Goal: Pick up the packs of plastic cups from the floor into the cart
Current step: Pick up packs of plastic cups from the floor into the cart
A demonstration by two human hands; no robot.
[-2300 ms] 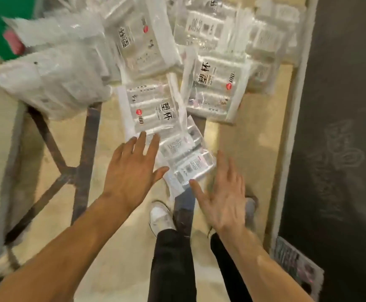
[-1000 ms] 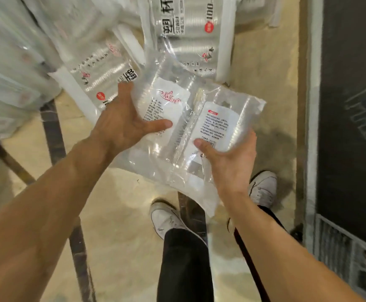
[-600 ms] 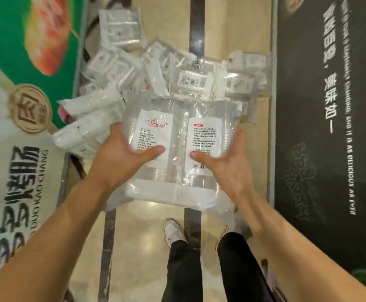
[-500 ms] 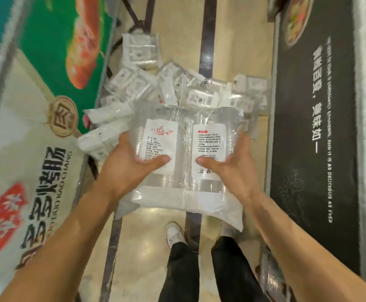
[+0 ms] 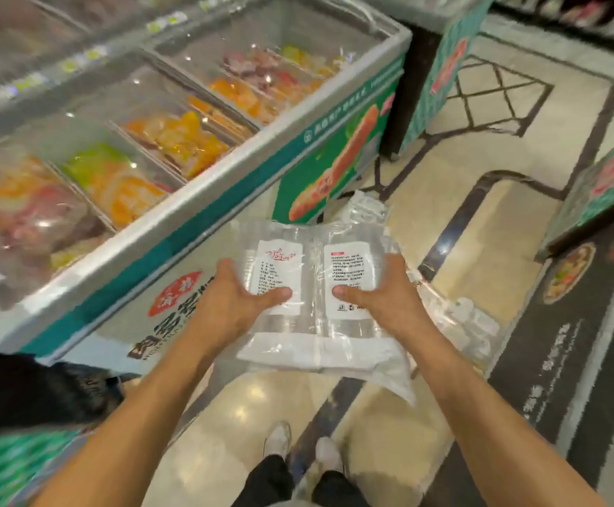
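— Why do we carry the packs of plastic cups (image 5: 316,323) flat and side by side at centre frame?
— We judge the film slippery. So our left hand (image 5: 232,305) and right hand (image 5: 382,301) each clamp an outer edge, thumb pressed on a label and the other fingers tucked beneath, hidden.
— And the cart?
— Not in view. We see only the freezer (image 5: 225,170) at upper left, and spare packs (image 5: 367,208) lying above our hands.
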